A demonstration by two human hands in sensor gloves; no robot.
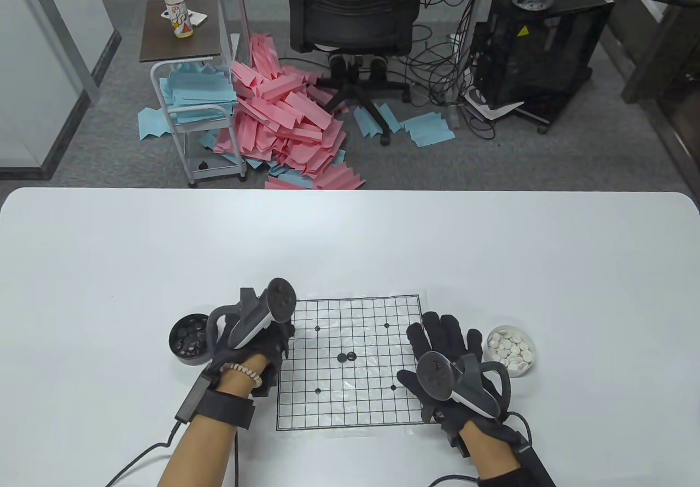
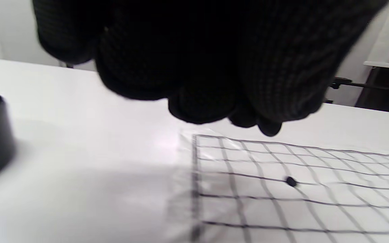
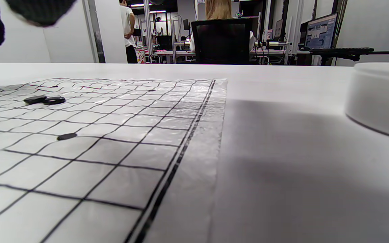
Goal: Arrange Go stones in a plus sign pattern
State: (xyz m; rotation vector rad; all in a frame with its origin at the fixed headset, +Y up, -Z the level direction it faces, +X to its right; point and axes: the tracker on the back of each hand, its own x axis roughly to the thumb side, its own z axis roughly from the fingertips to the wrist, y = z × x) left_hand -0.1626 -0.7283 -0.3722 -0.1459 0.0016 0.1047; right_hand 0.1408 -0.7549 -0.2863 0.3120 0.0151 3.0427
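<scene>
The grid board sheet [image 1: 350,364] lies near the table's front edge. Two black stones [image 1: 346,356] sit side by side at its centre; they also show in the right wrist view [image 3: 45,99]. My left hand [image 1: 273,339] hovers over the board's left edge with its fingers bunched. In the left wrist view the fingertips [image 2: 214,108] pinch a small dark rounded piece [image 2: 268,130] that looks like a black stone. My right hand [image 1: 445,339] rests flat and empty on the board's right edge, fingers spread.
A black bowl of black stones [image 1: 187,339] stands left of the board. A white bowl of white stones [image 1: 511,349] stands to its right. Printed dots [image 1: 386,324] mark the grid. The wide white table [image 1: 350,235] stretches beyond the board.
</scene>
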